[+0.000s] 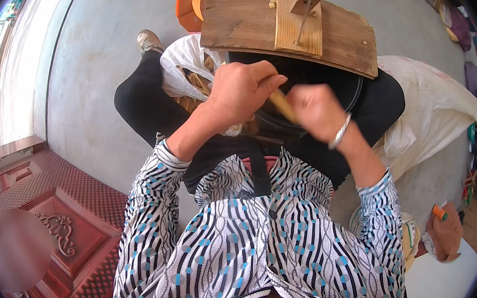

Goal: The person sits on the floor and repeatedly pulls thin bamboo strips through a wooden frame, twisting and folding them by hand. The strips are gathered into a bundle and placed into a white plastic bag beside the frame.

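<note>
Pale yellow, the strip (282, 104) sits pinched between both hands over a dark bowl (315, 81) on the person's lap. Left hand (239, 91) curls its fingers shut around one end; right hand (315, 110), wearing a silver bangle (339, 132), closes on the other. Just beyond lies a wooden board (240, 21), and a white bag (186, 65) rests at the left knee.

Left hand (238, 94) and right hand (315, 110) meet closed, forearms bent inward.
</note>
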A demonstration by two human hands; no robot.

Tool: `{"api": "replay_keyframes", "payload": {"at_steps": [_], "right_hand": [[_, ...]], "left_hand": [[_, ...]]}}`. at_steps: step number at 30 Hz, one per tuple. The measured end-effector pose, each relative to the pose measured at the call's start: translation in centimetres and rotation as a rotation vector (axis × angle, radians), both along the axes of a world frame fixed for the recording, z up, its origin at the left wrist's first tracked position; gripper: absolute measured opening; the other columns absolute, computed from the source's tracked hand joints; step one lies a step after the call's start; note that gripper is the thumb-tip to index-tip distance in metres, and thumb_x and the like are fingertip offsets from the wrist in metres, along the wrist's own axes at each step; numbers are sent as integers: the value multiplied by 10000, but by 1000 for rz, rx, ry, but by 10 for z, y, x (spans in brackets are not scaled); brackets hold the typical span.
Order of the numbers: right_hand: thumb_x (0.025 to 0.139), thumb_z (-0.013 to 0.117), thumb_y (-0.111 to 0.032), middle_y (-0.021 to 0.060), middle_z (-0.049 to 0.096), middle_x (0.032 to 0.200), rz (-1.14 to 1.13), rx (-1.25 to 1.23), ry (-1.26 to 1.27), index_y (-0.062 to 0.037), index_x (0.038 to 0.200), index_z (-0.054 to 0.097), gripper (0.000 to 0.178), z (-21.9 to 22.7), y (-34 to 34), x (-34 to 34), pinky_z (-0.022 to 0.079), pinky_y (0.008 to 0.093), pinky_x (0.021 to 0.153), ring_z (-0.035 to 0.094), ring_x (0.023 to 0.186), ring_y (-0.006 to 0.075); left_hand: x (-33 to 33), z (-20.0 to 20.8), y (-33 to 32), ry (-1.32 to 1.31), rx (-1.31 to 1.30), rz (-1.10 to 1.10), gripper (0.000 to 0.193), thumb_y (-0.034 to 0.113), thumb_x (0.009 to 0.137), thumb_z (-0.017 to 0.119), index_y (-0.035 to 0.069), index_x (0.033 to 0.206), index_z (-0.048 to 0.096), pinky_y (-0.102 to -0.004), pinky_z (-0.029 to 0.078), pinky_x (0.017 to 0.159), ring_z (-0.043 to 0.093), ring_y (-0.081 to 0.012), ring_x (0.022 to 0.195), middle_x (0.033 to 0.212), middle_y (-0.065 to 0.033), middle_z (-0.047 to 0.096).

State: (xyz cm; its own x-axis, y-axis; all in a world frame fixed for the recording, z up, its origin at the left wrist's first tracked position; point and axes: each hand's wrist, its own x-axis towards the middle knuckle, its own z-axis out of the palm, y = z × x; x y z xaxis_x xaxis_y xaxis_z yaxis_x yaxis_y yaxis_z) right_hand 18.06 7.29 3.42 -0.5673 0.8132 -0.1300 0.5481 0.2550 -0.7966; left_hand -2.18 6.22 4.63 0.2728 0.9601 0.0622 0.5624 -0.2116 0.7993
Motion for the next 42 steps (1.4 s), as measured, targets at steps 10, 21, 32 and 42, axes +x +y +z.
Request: {"api": "replay_keyframes", "payload": {"at_steps": [10, 21, 32, 42], "right_hand": [[939, 599, -88, 13, 679, 843, -496, 189, 558, 0, 1094, 669, 191, 24, -13, -12, 490, 203, 681, 605, 745, 68], [831, 666, -156, 34, 711, 804, -437, 728, 116, -113, 949, 689, 127, -6, -8, -13, 456, 300, 599, 658, 688, 208], [986, 537, -198, 60, 655, 1055, -391, -912, 1062, 34, 1140, 620, 291, -27, -33, -8, 491, 294, 883, 626, 955, 161], [885, 556, 18, 84, 590, 1201, -486, -452, 911, 53, 1055, 663, 203, -31, -33, -20, 468, 277, 927, 600, 1024, 172]], "left_hand": [[50, 20, -33, -913, -378, -106, 295, 129, 993, 496, -33, 1240, 499, -204, 368, 551, 408, -43, 658, 793, 24, 497], [43, -23, -28, -629, -265, 45, 69, 57, 907, 588, 20, 962, 567, -271, 384, 486, 475, -86, 579, 669, -3, 490], [37, -44, -38, -153, 519, 86, 360, -34, 774, 651, -4, 1128, 592, -363, 525, 695, 629, -320, 818, 1038, -149, 640], [44, -10, -37, -178, 54, 131, 201, 110, 856, 651, 3, 1005, 569, -359, 517, 677, 649, -310, 788, 925, -177, 640]]}}
